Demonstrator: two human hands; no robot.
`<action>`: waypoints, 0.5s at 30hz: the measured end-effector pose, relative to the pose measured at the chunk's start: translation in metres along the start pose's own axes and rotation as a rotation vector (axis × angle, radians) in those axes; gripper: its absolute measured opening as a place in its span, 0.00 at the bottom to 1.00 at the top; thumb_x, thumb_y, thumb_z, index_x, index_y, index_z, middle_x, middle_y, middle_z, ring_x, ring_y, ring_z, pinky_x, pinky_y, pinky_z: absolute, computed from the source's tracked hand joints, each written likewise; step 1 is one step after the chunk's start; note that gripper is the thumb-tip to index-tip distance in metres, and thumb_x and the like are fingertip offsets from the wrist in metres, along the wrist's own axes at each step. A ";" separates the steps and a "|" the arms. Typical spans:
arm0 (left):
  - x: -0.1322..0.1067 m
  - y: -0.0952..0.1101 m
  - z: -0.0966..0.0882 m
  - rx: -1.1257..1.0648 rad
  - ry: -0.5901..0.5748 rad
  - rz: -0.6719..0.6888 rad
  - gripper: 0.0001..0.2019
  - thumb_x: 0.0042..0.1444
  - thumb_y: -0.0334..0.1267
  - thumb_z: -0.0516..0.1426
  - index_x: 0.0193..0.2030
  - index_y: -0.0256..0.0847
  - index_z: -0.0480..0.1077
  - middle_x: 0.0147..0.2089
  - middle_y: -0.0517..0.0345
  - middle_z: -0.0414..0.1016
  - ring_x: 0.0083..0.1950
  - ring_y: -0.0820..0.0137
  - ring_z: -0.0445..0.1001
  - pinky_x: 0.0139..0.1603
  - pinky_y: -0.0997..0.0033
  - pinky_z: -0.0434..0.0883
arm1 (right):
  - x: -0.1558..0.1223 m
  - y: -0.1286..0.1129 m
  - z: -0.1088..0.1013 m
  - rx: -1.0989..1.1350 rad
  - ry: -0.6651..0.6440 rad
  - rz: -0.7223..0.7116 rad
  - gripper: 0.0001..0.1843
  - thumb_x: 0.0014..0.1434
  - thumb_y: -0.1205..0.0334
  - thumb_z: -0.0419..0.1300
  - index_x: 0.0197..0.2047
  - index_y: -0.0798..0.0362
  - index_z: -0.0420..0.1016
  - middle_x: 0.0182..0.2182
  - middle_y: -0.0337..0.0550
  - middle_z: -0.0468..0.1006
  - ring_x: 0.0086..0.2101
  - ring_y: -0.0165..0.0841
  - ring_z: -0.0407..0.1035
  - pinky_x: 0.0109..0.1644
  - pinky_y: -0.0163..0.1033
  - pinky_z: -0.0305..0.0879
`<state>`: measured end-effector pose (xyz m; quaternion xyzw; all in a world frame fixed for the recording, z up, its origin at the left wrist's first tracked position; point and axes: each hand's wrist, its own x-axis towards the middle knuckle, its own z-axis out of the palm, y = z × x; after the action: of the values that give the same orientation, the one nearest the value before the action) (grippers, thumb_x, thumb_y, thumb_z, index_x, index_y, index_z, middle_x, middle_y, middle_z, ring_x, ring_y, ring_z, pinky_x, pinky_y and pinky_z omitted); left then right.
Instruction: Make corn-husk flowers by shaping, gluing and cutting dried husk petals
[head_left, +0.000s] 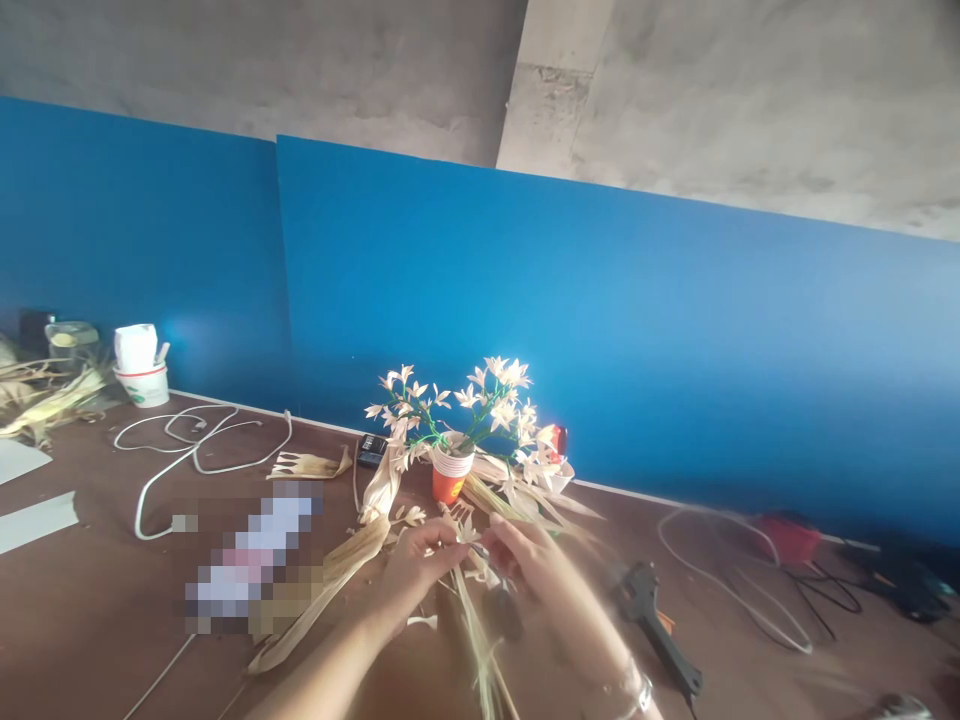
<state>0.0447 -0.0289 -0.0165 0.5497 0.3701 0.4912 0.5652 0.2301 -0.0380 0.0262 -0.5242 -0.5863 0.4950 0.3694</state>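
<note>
My left hand and my right hand meet over the brown table, fingers pinched together on a small pale husk flower piece between them. A thin straw stalk runs down from that piece toward me. Just behind my hands stands an orange paper cup holding green stems with pale handmade flowers. Dried corn husk strips lie to the left of my left hand.
A black glue gun lies right of my right hand. White cable loops at the left, another cable and a red box at the right. A white bowl and husks sit far left. Blue wall panels back the table.
</note>
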 end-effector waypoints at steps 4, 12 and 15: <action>-0.001 0.005 0.001 0.084 -0.040 0.030 0.13 0.50 0.48 0.65 0.24 0.42 0.77 0.32 0.59 0.73 0.39 0.64 0.70 0.46 0.67 0.63 | -0.001 -0.007 0.014 0.080 -0.009 0.031 0.16 0.53 0.48 0.63 0.26 0.52 0.76 0.20 0.37 0.66 0.22 0.28 0.57 0.24 0.34 0.52; 0.001 -0.003 0.000 0.093 -0.037 -0.011 0.11 0.46 0.46 0.67 0.26 0.40 0.77 0.33 0.56 0.77 0.38 0.64 0.73 0.42 0.67 0.66 | -0.006 -0.008 0.026 0.183 0.098 0.156 0.18 0.50 0.48 0.64 0.23 0.53 0.69 0.18 0.32 0.62 0.20 0.24 0.52 0.23 0.32 0.45; 0.002 -0.008 0.002 0.026 -0.044 -0.080 0.16 0.43 0.51 0.68 0.26 0.39 0.76 0.30 0.57 0.76 0.33 0.68 0.72 0.37 0.69 0.66 | -0.002 -0.004 0.027 0.144 0.063 0.145 0.19 0.49 0.46 0.65 0.23 0.54 0.70 0.16 0.32 0.62 0.19 0.23 0.53 0.22 0.32 0.44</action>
<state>0.0483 -0.0268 -0.0236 0.5524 0.3858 0.4513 0.5851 0.2033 -0.0452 0.0239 -0.5526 -0.4979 0.5446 0.3874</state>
